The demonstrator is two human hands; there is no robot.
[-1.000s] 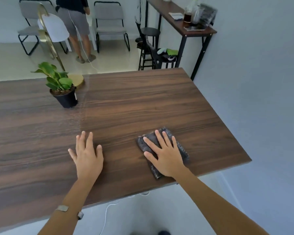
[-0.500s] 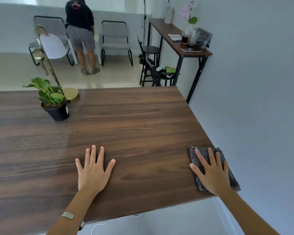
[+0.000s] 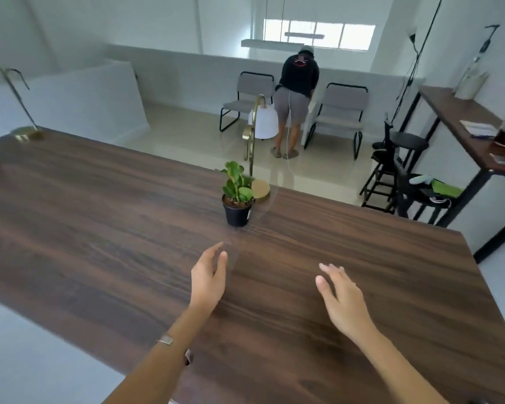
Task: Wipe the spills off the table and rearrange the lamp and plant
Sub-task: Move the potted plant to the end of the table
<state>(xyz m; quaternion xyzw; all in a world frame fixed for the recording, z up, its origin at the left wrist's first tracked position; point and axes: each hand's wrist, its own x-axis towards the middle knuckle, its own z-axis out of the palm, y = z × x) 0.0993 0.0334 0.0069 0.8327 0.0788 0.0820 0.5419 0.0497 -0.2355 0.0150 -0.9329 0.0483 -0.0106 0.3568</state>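
Observation:
A small green plant in a black pot (image 3: pixel 237 206) stands on the dark wooden table (image 3: pixel 99 228) near its far edge. Right behind it is a gold lamp (image 3: pixel 252 147) with a round base and a white shade. My left hand (image 3: pixel 209 277) hovers over the table just in front of the pot, fingers apart and holding nothing. My right hand (image 3: pixel 340 294) is raised to the right of it, also with spread fingers and nothing in it. The dark cloth is out of view.
A second gold lamp base (image 3: pixel 27 134) sits at the table's far left corner. A person (image 3: pixel 295 97) stands by two grey chairs (image 3: pixel 340 112) beyond the table. Black stools (image 3: pixel 403 167) and a high side table (image 3: pixel 473 126) line the right wall.
My right hand has let go of the cloth and lifted off the table. Both hands have moved forward toward the plant, and the view has swung up and left.

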